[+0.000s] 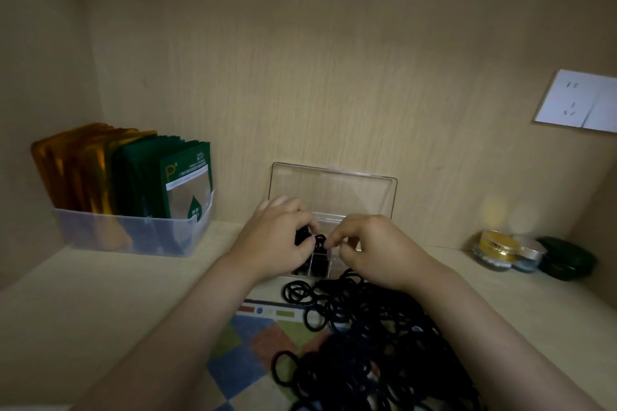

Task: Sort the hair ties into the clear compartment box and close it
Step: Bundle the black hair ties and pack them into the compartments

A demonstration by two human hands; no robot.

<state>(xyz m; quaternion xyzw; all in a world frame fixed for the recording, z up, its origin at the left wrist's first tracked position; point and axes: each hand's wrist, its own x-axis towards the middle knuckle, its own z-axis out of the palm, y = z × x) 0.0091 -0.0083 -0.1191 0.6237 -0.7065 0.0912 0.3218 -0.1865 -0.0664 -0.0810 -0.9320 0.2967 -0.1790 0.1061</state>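
Note:
The clear compartment box (334,192) stands against the back wall with its lid raised upright. Both hands hover over its compartments and hide most of them. My left hand (277,237) grips a small bunch of black hair ties (302,237) in curled fingers. My right hand (370,248) pinches one black hair tie (320,240) between thumb and forefinger, right beside the left hand's bunch. Some front compartments (317,267) hold dark ties. A large loose pile of black hair ties (370,344) lies in front of the box on a colourful patterned cloth (253,354).
A translucent bin (133,233) with gold and green sachets stands at the left. Small jars (500,248) and a dark green case (567,259) sit at the right by the wall. A white wall socket (579,102) is mounted at upper right. The shelf is pale wood.

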